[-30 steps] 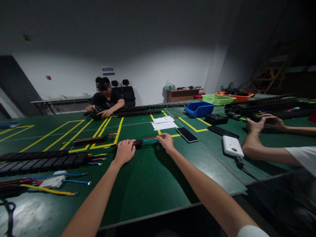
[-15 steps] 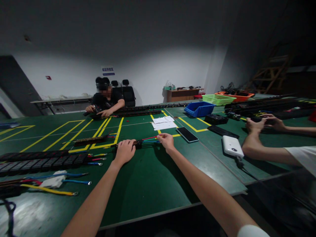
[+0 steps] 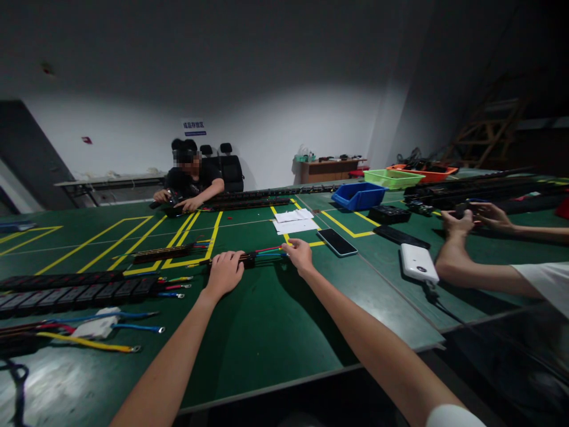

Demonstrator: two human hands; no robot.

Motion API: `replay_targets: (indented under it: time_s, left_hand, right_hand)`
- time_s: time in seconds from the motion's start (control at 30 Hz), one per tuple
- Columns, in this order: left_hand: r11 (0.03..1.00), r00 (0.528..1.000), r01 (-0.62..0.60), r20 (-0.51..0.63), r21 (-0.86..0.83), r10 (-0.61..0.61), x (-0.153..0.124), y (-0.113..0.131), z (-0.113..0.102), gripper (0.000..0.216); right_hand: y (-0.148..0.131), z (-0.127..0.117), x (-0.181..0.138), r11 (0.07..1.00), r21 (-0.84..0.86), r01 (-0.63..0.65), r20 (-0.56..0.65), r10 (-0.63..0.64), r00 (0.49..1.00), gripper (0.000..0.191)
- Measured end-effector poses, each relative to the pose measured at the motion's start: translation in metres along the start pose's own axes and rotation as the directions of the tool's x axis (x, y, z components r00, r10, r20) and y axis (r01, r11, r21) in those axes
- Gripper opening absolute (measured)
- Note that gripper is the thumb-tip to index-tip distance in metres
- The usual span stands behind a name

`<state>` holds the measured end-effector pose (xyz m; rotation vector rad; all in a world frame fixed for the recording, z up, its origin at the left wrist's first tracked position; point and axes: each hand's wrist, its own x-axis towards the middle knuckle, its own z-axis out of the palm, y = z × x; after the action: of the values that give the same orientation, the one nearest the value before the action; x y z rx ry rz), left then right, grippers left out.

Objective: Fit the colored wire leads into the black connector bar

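Observation:
My left hand (image 3: pixel 226 272) is wrapped over a slim black bar with copper-coloured strips (image 3: pixel 249 258), pressing it near the green tabletop. Red, green and blue wires (image 3: pixel 269 251) run out of the bar's right end. At their far end my right hand (image 3: pixel 298 255) pinches the wire tips between thumb and fingers; exactly which wires are caught is too small to tell. A similar short bar with wires (image 3: pixel 164 253) lies beyond my left hand. To the left rest black socket strips (image 3: pixel 89 295) with ring-ended leads, and a yellow lead (image 3: pixel 89 342) lies nearer me.
A phone (image 3: pixel 336 242) and white papers (image 3: pixel 294 220) lie past my right hand. A white power bank (image 3: pixel 418 263) with a cable sits further right. Blue bin (image 3: pixel 358 196) and green basket (image 3: pixel 393 178) stand behind. One co-worker's hands (image 3: pixel 460 222) work at right; another person (image 3: pixel 191 178) sits opposite.
My two hands stay in nearly the same place on the bar and wires. At right, the co-worker's hands have shifted slightly around a small dark object.

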<state>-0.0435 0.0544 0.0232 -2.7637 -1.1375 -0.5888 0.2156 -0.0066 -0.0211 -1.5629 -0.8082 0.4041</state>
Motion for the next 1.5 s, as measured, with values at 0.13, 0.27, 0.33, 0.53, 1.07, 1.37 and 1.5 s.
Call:
replay_targets:
  time_s: [0.13,0.27,0.33,0.53,1.07,1.37,1.5]
  left_hand:
    - [1.0,1.0,0.001,0.003,-0.01,-0.001,-0.0006,0.0015,-0.0026,0.044]
    - [1.0,1.0,0.005,0.006,0.0,-0.005,-0.0008,0.0023,-0.003,0.044]
    - [1.0,1.0,0.001,-0.003,0.022,-0.001,-0.0007,0.0027,-0.0027,0.043]
    - [1.0,1.0,-0.006,-0.003,0.028,0.006,-0.0005,0.0022,-0.0015,0.044]
    - [1.0,1.0,0.001,-0.009,0.013,-0.001,-0.0005,0.0009,-0.0005,0.044]
    - [0.999,1.0,-0.007,-0.015,0.046,0.008,0.0001,-0.001,0.0029,0.043]
    - [0.999,1.0,-0.008,-0.018,0.048,0.009,-0.0001,0.0,0.0022,0.043]
  right_hand:
    - [-0.0015,-0.0005,-0.0005,1.0,0.02,-0.012,0.015,0.011,1.0,0.036]
    - [-0.0047,0.0001,-0.0016,0.996,0.062,-0.069,0.004,0.068,0.998,0.037]
    - [-0.0058,0.0005,-0.0023,0.992,0.06,-0.111,-0.009,0.111,0.994,0.039]
    - [-0.0053,0.0003,-0.0035,0.993,0.093,-0.075,0.021,0.074,0.997,0.031]
    - [0.0019,0.0017,0.0,0.996,0.089,-0.031,0.024,0.029,0.999,0.041]
    - [0.0003,0.0024,0.0005,0.998,0.06,-0.032,-0.003,0.032,0.999,0.036]
    - [0.0002,0.0026,0.0004,0.997,0.07,-0.029,0.001,0.029,1.0,0.036]
